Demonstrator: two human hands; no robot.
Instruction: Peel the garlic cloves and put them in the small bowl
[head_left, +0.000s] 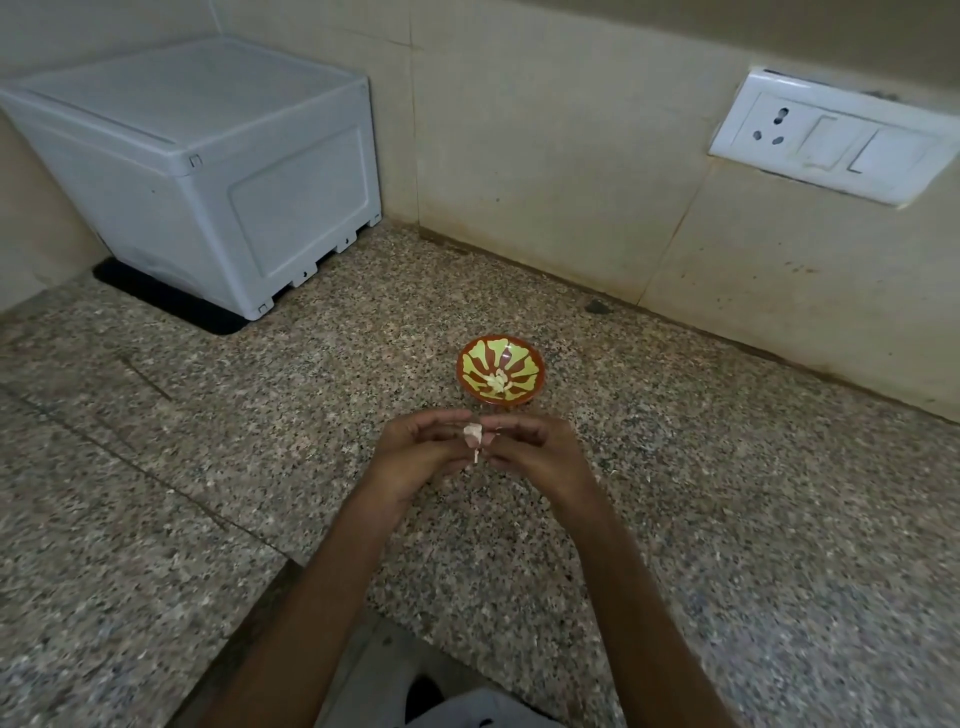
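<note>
Clove, papery, perhaps half-peeled, pinched between left hand, right hand.

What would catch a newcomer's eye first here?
Probably the small bowl, bright orange and yellow-green, standing on the speckled stone counter with a few pale peeled cloves inside. Just in front of it, the left hand and right hand pinch a garlic clove between their fingertips, its skin partly loose. A big white box sits at the back left.
</note>
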